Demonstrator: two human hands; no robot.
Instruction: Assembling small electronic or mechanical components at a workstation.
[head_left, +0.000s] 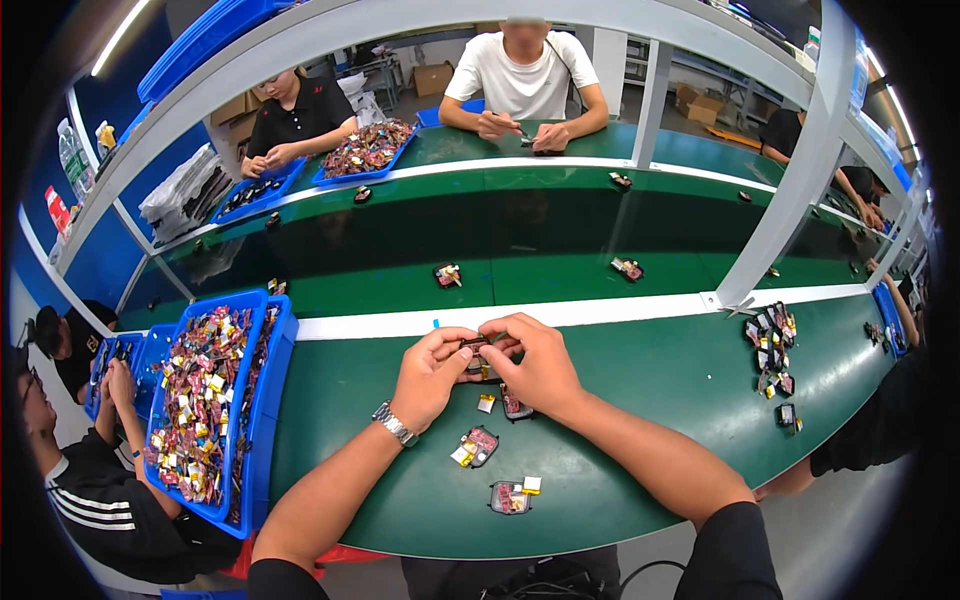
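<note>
Over the green bench, my left hand (430, 380) and my right hand (537, 368) pinch a small black-cased electronic unit (479, 368) between them. Fingers and thumbs cover most of the unit; a pale, yellowish part shows at its lower side. Partly beneath my right hand lies an opened unit with a red circuit board (516, 404). A loose silver-and-yellow battery (486, 403) rests beside it. Closer to me are two more opened units, one with a battery at its left (476, 447) and another with a battery at its upper right (511, 497).
Stacked blue trays (262, 420) full of circuit boards and batteries stand at the left. More units (772, 350) are heaped on the right. Beyond a white rail (390, 325), a green belt (540, 275) carries scattered units. A grey post (790, 170) rises at the right; co-workers sit around.
</note>
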